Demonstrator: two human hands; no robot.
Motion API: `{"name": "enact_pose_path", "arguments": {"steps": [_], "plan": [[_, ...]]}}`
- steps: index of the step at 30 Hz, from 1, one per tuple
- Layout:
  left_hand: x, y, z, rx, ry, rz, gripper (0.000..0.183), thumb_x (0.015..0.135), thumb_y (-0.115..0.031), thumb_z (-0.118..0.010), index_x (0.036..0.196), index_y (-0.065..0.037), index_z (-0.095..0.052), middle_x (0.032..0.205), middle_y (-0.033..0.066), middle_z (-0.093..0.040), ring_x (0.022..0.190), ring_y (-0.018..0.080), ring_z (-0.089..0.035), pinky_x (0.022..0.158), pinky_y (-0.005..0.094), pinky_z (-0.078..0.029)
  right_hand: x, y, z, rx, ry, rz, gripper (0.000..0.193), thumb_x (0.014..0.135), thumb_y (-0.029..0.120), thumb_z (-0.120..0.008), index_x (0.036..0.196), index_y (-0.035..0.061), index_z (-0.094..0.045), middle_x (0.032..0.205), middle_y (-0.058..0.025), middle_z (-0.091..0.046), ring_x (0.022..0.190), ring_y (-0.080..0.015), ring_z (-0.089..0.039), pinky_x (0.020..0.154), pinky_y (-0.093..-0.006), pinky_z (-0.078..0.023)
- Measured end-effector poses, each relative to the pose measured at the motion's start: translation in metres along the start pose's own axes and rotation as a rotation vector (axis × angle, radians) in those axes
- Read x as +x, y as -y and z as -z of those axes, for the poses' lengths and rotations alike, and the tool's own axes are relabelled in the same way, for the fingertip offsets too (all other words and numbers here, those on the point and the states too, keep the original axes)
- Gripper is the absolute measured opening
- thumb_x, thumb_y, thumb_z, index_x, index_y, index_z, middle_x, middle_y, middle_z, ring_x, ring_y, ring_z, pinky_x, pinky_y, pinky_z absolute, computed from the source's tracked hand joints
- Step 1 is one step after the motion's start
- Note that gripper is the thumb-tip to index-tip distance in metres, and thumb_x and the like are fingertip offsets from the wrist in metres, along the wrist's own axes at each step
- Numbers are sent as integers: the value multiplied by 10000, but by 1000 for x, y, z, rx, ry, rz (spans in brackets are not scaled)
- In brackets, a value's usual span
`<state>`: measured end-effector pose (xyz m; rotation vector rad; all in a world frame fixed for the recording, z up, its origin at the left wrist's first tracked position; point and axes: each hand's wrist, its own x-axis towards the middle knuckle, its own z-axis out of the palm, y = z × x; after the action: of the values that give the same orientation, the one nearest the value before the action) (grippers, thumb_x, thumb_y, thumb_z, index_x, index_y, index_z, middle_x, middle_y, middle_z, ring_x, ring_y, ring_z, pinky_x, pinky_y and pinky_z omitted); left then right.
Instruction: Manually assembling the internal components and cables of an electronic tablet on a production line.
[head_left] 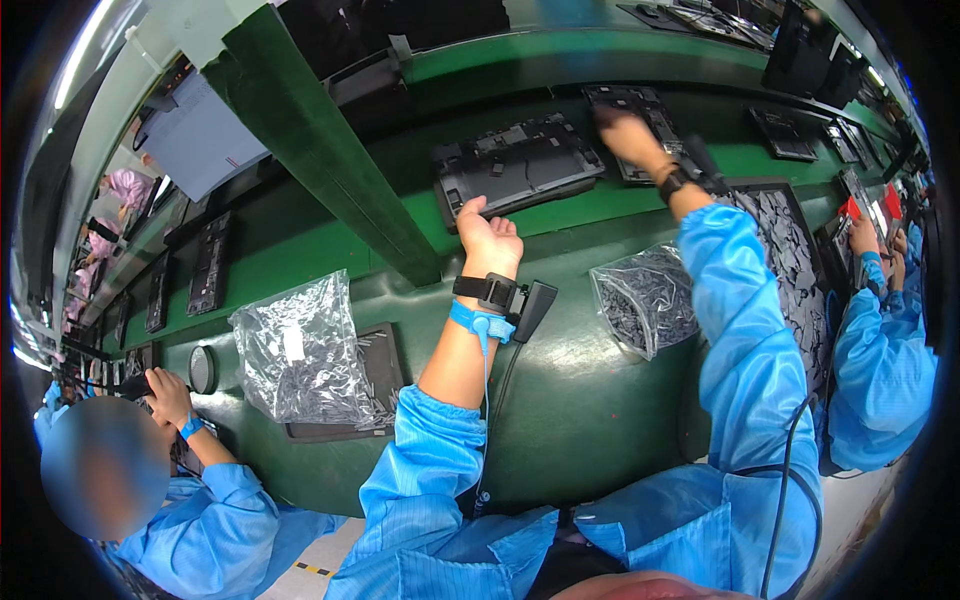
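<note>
Black casing (530, 165) — left grip (488, 238) half-uncurled at near edge, right grip (622, 135) blurred, state unclear — bare bench (570, 400) nearer

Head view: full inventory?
Device casings: several, dark, back bench
Table: one, green, centre
Post: one, green, left-centre
Clear bags: two, grey contents, tabletop
Left tray: one, black, under left bag
Flat pieces: many, dark, right
Round object: one, dark, left
Sheet: one, white, upper left
Co-workers: several, blue or pink, both sides
Wristbands: two, black, both wrists
Strap: one, blue, left wrist
Left hand: one, bare, at centre casing
Right hand: one, bare, over right casing
</note>
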<state>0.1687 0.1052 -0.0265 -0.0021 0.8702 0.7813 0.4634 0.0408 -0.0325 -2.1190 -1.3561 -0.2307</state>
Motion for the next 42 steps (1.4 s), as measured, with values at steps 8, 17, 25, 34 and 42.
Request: {"name": "enact_pose_path", "arguments": {"steps": [8,17,25,34,42], "plan": [[17,10,-1,388,10,-377,747,788,-119,-696,1390,36,-284,1401,203,-387,1248,294,-442,1065,371,-351,-7,79,-33,398,277,-488,525,714,32,-705,1198,-98,-551,1163,-278,-605,1068,-371,-611,917,-390,-472],[-1,0,8,439,232,-540,739,908,-155,-571,1468,24,-122,1327,177,-438,1156,248,-501,887,378,-473,-101,155,52,1016,188,-579,700,836,194,-684,1419,-23,-365,1244,-149,-566,1120,-235,-539,905,-402,-438],[-86,-1,60,623,544,-674,243,948,-137,-448,1052,38,-582,951,51,-632,851,132,-565,789,285,-460,-173,130,140,1279,-574,-282,285,909,61,-580,1189,17,-614,1180,-103,-644,990,-136,-602,859,-268,-484],[-207,-22,209,1044,589,-373,458,949,-60,-393,1387,74,-403,1316,115,-529,1190,170,-496,1027,284,-366,-244,165,132,394,199,66,350,868,172,-649,1194,45,-641,1091,-143,-687,913,-188,-645,756,-297,-510],[-232,-35,250,1289,641,-279,574,967,-22,-405,1493,45,-185,1422,164,-435,1311,186,-418,1073,308,-332,-275,183,99,265,445,174,421,824,187,-707,1205,27,-626,1184,-163,-649,1024,-337,-633,902,-372,-489]]}}
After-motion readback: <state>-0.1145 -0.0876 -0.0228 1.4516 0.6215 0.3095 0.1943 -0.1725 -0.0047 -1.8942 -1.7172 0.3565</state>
